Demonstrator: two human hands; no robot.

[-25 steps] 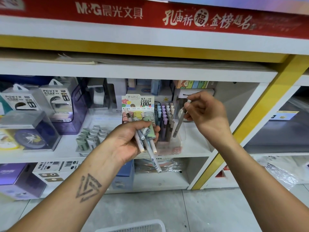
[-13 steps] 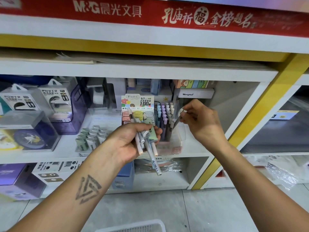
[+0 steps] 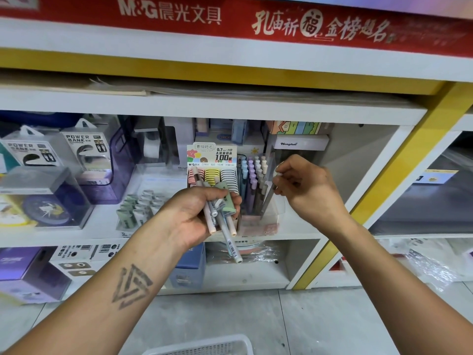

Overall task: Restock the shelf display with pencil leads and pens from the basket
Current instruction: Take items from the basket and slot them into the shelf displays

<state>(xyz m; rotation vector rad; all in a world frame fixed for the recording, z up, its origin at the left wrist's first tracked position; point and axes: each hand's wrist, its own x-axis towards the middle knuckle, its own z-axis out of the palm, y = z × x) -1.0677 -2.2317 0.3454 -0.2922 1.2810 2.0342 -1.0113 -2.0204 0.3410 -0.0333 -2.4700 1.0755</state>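
White shelving (image 3: 302, 233) framed a crowded pen holder (image 3: 258, 201), beside whose open right edge the right hand (image 3: 304, 187) pinched a grey pen (image 3: 267, 198) while the left hand (image 3: 199, 213) gripped several pens (image 3: 231, 245).

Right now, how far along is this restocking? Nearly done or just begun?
Midway, I'd guess. Done: the clear pen holder on the shelf already stands rows of pastel pens, and the lead display box beside it looks filled. In hand: the right hand pinches a grey pen angled into the holder. Left: the left hand grips a bundle of pens; the basket barely shows.
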